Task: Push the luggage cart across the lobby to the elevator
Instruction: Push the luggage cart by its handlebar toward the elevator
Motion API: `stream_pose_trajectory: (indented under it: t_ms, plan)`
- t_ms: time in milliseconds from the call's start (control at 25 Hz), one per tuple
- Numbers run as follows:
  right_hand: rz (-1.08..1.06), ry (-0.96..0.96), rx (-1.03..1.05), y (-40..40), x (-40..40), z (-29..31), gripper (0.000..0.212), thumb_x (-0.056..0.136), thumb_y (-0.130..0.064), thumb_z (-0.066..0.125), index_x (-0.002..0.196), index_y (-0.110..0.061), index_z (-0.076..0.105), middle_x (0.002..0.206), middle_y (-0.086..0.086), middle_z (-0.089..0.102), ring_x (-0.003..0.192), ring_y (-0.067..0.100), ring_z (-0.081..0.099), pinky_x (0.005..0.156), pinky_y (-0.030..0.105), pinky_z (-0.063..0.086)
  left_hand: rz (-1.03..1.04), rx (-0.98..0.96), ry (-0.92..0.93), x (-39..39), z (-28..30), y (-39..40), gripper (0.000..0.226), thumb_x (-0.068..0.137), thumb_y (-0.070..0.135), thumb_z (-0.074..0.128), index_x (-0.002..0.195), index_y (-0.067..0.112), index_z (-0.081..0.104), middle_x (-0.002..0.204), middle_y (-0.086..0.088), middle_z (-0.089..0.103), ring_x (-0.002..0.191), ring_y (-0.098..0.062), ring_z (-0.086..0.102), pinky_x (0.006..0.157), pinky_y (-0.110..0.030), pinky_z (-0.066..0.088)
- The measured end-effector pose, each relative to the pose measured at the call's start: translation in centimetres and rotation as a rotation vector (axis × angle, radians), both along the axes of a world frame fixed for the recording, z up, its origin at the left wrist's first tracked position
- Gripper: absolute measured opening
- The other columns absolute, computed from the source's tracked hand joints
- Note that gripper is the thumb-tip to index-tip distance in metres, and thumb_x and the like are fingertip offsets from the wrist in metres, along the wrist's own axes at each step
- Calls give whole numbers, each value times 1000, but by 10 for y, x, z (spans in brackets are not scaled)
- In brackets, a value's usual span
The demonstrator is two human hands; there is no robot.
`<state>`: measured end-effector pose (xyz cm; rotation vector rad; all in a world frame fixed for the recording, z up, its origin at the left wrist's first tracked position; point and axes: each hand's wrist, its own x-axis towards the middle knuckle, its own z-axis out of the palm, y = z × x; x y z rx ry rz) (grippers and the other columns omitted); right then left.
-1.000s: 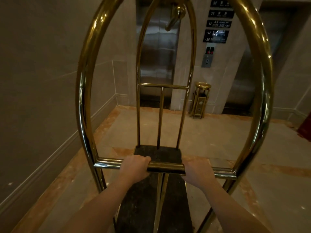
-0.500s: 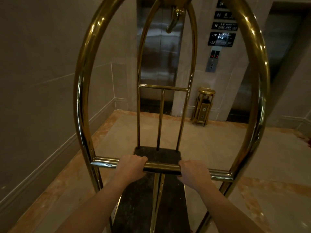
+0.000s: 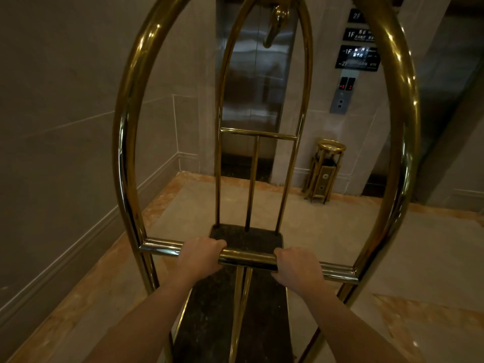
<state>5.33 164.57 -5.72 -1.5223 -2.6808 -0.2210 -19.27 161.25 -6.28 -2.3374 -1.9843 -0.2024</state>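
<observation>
A brass luggage cart (image 3: 125,142) with tall arched tubes and a dark carpeted deck (image 3: 246,237) fills the head view, with no luggage on the deck. My left hand (image 3: 200,255) and my right hand (image 3: 296,268) both grip its horizontal handle bar (image 3: 247,256), a short gap of bar between them. Straight ahead through the arches stands a steel elevator door (image 3: 252,82), shut. A call button panel (image 3: 340,99) with red floor digits is on the wall to its right.
A brass ashtray bin (image 3: 324,174) stands against the wall between the steel door and a second elevator opening (image 3: 445,100) on the right. A stone wall (image 3: 65,127) runs close along the left. Floor signs (image 3: 357,57) hang above the panel. Marble floor (image 3: 327,224) lies ahead.
The cart and I have rolled forward; the elevator door, button panel and ashtray bin appear larger and nearer. Both hands keep their grip on the bar.
</observation>
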Motion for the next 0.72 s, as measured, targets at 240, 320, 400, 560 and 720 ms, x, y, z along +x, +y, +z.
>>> stream_pose_trajectory:
  t_ms: [240,320,400,560,720]
  plan:
    - [-22,-12,6,95,-21,0,25,90,-46,58,103,-24,57,75,-7,52,67,13,54,62,27,48,-26,13,0,-21,0,96,16,85,38,65,97,32,59,83,10,63,72,-8,57,64,-26,48]
    - [-38,-7,-6,130,-30,-1,25,89,-46,58,103,-25,57,77,-8,55,68,12,56,64,27,50,-29,20,3,-30,0,131,16,84,37,67,97,32,59,83,10,63,71,-6,55,61,-23,42]
    - [-55,-6,-39,163,-37,-1,23,90,-45,58,103,-26,56,78,-8,57,68,11,55,65,26,50,-27,20,5,-36,-1,163,15,84,36,67,97,32,59,82,10,62,70,-6,55,61,-23,41]
    - [-58,2,-35,220,-47,-5,23,90,-48,57,101,-27,56,78,-8,55,68,10,53,64,26,46,-34,10,21,-49,-5,223,15,84,37,67,96,33,58,82,10,62,72,-8,56,63,-25,45]
    - [-26,2,-3,268,-54,-2,24,90,-46,58,102,-25,58,78,-8,52,67,11,50,63,26,40,-32,31,5,-57,-8,274,14,84,37,67,95,33,58,82,10,62,72,-8,57,66,-27,48]
